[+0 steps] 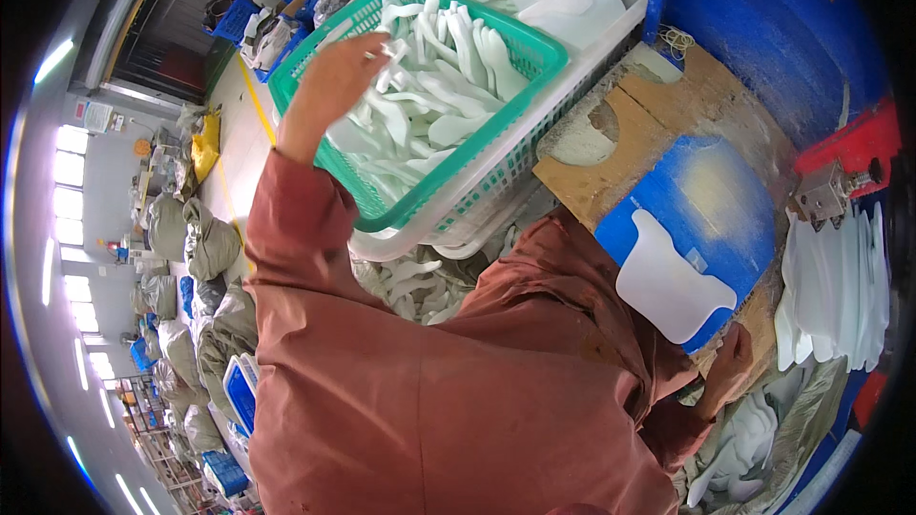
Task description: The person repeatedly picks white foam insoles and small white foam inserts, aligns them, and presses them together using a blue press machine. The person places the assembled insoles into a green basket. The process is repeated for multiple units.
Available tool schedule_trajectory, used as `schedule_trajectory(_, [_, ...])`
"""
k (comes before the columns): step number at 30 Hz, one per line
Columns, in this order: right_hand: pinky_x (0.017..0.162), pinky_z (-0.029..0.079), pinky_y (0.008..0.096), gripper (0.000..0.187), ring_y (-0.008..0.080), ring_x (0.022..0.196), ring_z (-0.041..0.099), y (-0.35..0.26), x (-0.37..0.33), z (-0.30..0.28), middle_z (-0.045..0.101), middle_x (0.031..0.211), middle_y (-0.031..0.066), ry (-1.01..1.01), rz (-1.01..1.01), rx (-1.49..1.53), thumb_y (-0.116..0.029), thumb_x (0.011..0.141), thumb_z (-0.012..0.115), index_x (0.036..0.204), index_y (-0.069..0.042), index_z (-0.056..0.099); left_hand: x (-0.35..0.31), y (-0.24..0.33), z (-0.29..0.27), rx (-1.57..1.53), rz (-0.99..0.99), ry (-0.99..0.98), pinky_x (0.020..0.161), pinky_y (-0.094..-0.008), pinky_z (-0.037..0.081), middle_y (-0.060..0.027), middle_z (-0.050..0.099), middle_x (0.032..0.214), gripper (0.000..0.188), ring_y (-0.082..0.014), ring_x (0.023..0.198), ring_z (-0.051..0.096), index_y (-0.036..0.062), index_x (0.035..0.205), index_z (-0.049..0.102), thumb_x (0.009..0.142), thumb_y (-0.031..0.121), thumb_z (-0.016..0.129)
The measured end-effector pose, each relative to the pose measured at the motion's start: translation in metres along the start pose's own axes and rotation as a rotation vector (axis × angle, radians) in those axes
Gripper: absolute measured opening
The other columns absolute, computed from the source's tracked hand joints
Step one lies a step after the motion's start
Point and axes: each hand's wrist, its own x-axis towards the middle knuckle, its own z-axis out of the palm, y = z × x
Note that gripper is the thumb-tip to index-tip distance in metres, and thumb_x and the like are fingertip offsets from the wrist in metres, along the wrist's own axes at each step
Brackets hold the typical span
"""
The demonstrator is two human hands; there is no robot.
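My left hand (345, 78) reaches over the near-left part of a green plastic basket (355, 213). The basket is heaped with smooth, curved white plastic pieces (441, 95). Its fingers are stretched apart, their tips white and partly lost among the pieces. Lower right, my right hand (730, 362) is curled beside the edge of a worn wooden board (658, 119); what its fingers hold, if anything, is hidden. Just above that hand a flat white plastic piece with a notched outline (673, 281) lies on a dusty blue pad (701, 181).
Under the green basket is a white crate (515, 167), with larger white pieces (563, 0) behind. Thin white sheets (835, 286) hang by a metal clamp (825, 193) at right. A blue machine wall (782, 29) rises behind the board. Sacks (205, 238) line the left.
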Motion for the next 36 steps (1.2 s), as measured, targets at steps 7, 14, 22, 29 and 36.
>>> schedule_trajectory(7, [0.076, 0.054, 0.0288, 0.028, 0.0122, 0.086, 0.063, 0.005, -0.005, 0.009, 0.071, 0.101, 0.0052, -0.066, 0.052, 0.182, -0.019, 0.109, 0.062, 0.127, 0.002, 0.070, 0.039, -0.094, 0.073, 0.143, -0.320, -0.088, 0.119, -0.0447, 0.042, -0.0296, 0.060, 0.147, 0.095, -0.0422, 0.140, 0.056, -0.0027, 0.149, 0.056, 0.088, 0.069, 0.071])
schedule_trajectory(14, [0.077, 0.054, 0.0276, 0.027, 0.0103, 0.087, 0.063, 0.010, -0.005, 0.012, 0.069, 0.100, 0.0035, -0.095, 0.037, 0.165, -0.016, 0.109, 0.064, 0.128, 0.002, 0.069, 0.050, -0.097, 0.072, -0.156, -0.652, -0.152, 0.049, -0.0375, 0.060, -0.0179, 0.076, 0.092, 0.079, -0.0255, 0.060, 0.074, -0.0087, 0.124, 0.063, 0.087, 0.060, 0.075])
schedule_trajectory(22, [0.073, 0.051, 0.0250, 0.027, 0.0073, 0.084, 0.058, 0.005, -0.005, 0.015, 0.065, 0.097, -0.0003, -0.161, 0.017, 0.260, -0.013, 0.107, 0.066, 0.130, 0.001, 0.069, 0.025, -0.100, 0.071, -0.413, -0.565, -0.064, 0.055, -0.0349, 0.063, -0.0158, 0.077, 0.094, 0.074, -0.0229, 0.069, 0.077, -0.0009, 0.150, 0.052, 0.086, 0.023, 0.081])
schedule_trajectory(29, [0.078, 0.054, 0.0270, 0.029, 0.0100, 0.086, 0.061, -0.030, 0.005, 0.008, 0.068, 0.099, 0.0032, -0.143, -0.033, 0.275, -0.013, 0.106, 0.066, 0.131, 0.002, 0.069, -0.014, -0.077, -0.044, -0.235, -0.438, -0.077, 0.056, -0.0335, 0.060, -0.0123, 0.075, 0.083, 0.043, -0.0212, 0.068, 0.076, -0.0039, 0.118, 0.071, 0.089, 0.026, 0.078])
schedule_trajectory(36, [0.085, 0.057, 0.0316, 0.026, 0.0193, 0.097, 0.071, -0.111, 0.006, 0.004, 0.074, 0.110, 0.0138, -0.154, -0.090, 0.263, -0.007, 0.103, 0.066, 0.126, 0.003, 0.071, -0.061, 0.046, -0.080, -0.030, -0.084, 0.020, 0.077, -0.0416, 0.056, -0.0227, 0.077, 0.093, 0.039, -0.0341, 0.084, 0.076, -0.0017, 0.117, 0.073, 0.090, 0.025, 0.079])
